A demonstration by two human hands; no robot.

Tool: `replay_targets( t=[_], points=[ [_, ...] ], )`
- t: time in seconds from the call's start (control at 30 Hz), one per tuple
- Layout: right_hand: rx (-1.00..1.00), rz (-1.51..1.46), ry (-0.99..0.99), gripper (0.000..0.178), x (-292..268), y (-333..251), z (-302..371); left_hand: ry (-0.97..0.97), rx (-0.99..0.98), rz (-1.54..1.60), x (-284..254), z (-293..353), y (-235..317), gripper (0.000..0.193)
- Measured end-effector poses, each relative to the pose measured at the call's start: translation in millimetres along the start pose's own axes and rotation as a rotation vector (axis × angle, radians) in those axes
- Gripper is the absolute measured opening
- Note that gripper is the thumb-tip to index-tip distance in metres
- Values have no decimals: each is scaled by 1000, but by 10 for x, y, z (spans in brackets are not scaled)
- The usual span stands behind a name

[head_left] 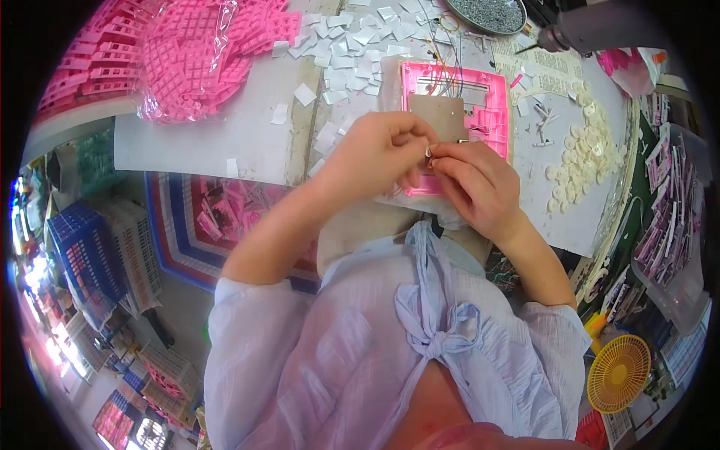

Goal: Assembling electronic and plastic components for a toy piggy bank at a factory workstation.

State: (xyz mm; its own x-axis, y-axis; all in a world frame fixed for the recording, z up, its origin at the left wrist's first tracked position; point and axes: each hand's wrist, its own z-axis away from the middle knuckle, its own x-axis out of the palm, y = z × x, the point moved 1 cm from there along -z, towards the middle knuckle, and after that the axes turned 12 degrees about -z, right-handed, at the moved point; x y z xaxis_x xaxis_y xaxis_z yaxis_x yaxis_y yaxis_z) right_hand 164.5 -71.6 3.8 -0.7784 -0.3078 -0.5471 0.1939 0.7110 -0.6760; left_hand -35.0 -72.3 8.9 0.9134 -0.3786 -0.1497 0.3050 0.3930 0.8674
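Observation:
Over a pink plastic housing [496,112], my left hand [386,150] and my right hand [480,180] meet with fingertips pinched together. A small white piece [428,151], too small to name, shows between them. The left thumb and forefinger pinch it from one side, and the right fingertips close in from the other; what else they grip is hidden. Under the hands, a brown flat board [439,114] lies in the housing. Thin coloured wires [448,71] run from the housing's far side. My hands cover its near left part.
White square pieces [360,45] lie scattered at the back. Bagged pink parts [195,67] are piled far left. To the right lie cream round pieces [589,154] and several screw-like bits [545,124]. An electric screwdriver [592,30] hangs far right; a tray of small metal parts [491,15] is behind.

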Motion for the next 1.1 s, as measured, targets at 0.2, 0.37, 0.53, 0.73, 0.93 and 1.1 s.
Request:
replay_targets(
  t=[0.2, 0.37, 0.53, 0.73, 0.93, 1.1],
  points=[
    [-75, 115, -40, 22, -6, 54, -7, 61, 319, -261, -18, -32, -83, 15],
    [-55, 231, -109, 18, 4, 45, 21, 281, 696, -686, 73, -8, -151, 13],
    [-30, 221, -157, 17, 15, 53, 18, 344, 772, -677, 125, -16, -263, 13],
    [49, 251, -217, 20, -24, -49, -24, 334, 782, -763, 130, -13, -308, 21],
    [149, 172, -295, 32, -123, -92, 96, 772, 479, -318, -231, -175, -151, 26],
    [144, 219, -249, 37, -63, -65, 126, 576, 609, -752, -165, 249, -329, 18]
  ],
)
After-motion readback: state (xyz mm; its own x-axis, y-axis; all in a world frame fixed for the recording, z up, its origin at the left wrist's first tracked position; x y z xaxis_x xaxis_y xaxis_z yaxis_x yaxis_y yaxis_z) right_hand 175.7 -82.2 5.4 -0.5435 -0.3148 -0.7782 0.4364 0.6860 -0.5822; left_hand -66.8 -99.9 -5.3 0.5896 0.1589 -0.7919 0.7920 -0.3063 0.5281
